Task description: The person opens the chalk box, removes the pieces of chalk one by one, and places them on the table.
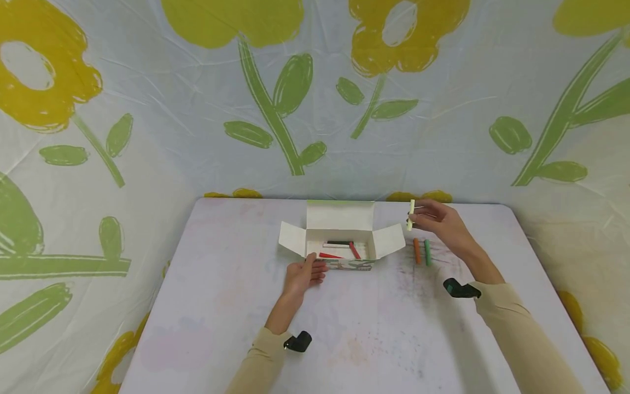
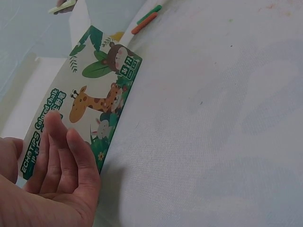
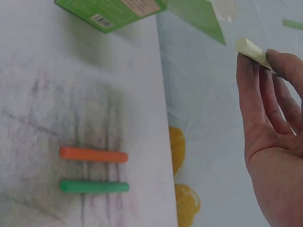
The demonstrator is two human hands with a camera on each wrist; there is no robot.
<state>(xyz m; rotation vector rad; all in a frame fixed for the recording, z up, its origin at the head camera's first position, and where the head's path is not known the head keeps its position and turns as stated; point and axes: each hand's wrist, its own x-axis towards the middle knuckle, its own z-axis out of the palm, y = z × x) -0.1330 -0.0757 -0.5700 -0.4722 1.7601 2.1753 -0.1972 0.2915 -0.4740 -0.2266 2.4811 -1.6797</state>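
Note:
My right hand [image 1: 439,221] pinches a pale yellow chalk stick [image 1: 411,214] between thumb and fingertips, raised to the right of the open chalk box [image 1: 350,265]. In the right wrist view the chalk [image 3: 252,51] juts out past the fingertips. At the box's front left corner is my left hand [image 1: 299,276], its thumb at the rim and its fingers along the printed front wall [image 2: 97,101]. Several sticks lie inside the box, among them a red chalk [image 1: 331,255], another red chalk [image 1: 355,250] leaning at an angle, a white one and a dark one.
On the table to the right of the box, an orange chalk [image 1: 417,251] and a green chalk [image 1: 427,253] lie side by side over dark smudges. The box's flaps [image 1: 340,215] stand spread outward. A flower-printed cloth [image 1: 197,109] hangs behind the table's far edge.

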